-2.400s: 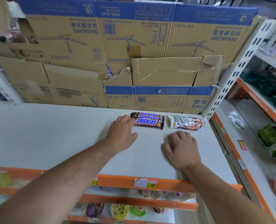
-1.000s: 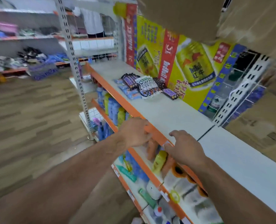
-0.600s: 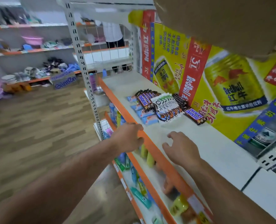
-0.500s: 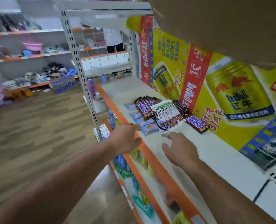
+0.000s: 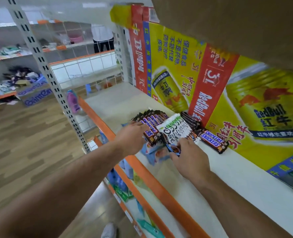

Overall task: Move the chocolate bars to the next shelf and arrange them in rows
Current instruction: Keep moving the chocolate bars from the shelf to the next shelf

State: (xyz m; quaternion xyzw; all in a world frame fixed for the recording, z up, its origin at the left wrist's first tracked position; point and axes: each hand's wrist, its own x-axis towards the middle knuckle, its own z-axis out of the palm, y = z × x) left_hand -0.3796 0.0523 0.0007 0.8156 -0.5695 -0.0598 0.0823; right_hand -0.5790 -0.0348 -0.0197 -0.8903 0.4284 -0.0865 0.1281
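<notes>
Orange-edged white shelf [image 5: 143, 169], both hands at the chocolate pile

Head view: a fan of Snickers bars [image 5: 153, 123] lies on the shelf, long axes running from the near edge toward the far Red Bull cardboard backing [image 5: 231, 103], wrapper ends facing the person. Just to the right, white Dove bars [image 5: 174, 128] overlap in the same near-to-far direction. Farther right, a pair of Snickers [image 5: 213, 142] lies lengthwise along the backing. Dark bars [image 5: 190, 119] sit behind the Dove bars, and pale blue packets [image 5: 153, 152] show under the pile. The left hand [image 5: 133, 134] rests on the near ends of the fan, fingers stretched and close together. The right hand [image 5: 189, 158] pinches the near end of the front Dove bar between thumb and fingers.
</notes>
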